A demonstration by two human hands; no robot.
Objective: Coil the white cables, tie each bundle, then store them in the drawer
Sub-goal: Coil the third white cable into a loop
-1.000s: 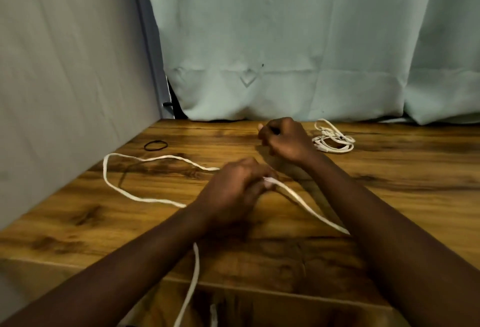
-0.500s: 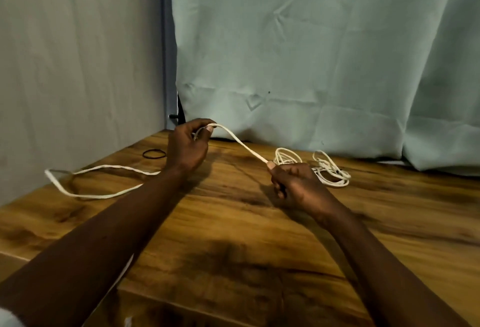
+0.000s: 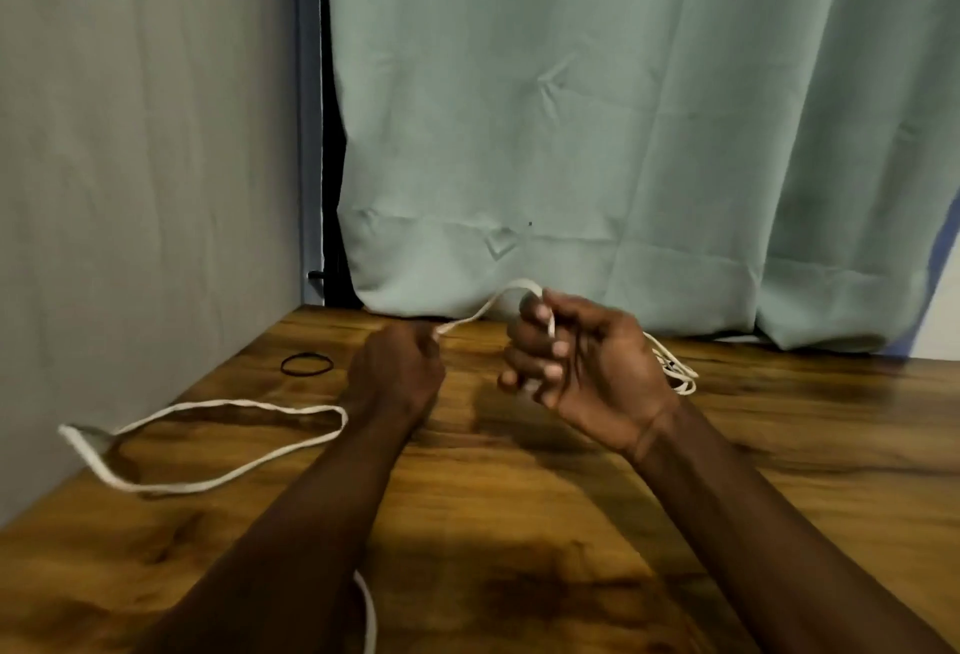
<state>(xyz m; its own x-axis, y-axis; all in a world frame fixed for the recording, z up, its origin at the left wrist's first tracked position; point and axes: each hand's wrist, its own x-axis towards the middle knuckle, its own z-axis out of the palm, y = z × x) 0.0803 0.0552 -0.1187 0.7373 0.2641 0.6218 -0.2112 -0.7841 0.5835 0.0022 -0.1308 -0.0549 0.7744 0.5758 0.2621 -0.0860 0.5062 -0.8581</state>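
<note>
- A person's left hand [image 3: 400, 372] and right hand [image 3: 587, 372] work a long, flat white cable [image 3: 519, 284] above a wood-grain table [image 3: 519, 523], with a pale green curtain [image 3: 571, 133] and a grey wall [image 3: 130, 185] behind.
- The left hand is closed in a fist, pinching the cable at its top. The right hand, palm towards the camera, has its fingers curled with the cable draped over the forefinger and held under the thumb. A short arc of cable bridges the two hands.
- The slack lies in a wide, open loop on the table to the left, then runs under the left forearm and off the near edge.
- A loose bundle of thinner white cable [image 3: 678, 378] lies on the table just behind the right hand. Whether it is tied cannot be told.
- A thin black elastic band [image 3: 306, 354] lies apart, near the wall and left of the left hand. It is probably meant as a tie.
- The drawer is out of view.
- The cable looks light, limp and smooth. It should bend easily round the fingers, but the turns will likely slip or spring open unless pinched.
- Its flat shape may twist, so each turn wants laying flat. The best hold appears to be where the turns cross.
</note>
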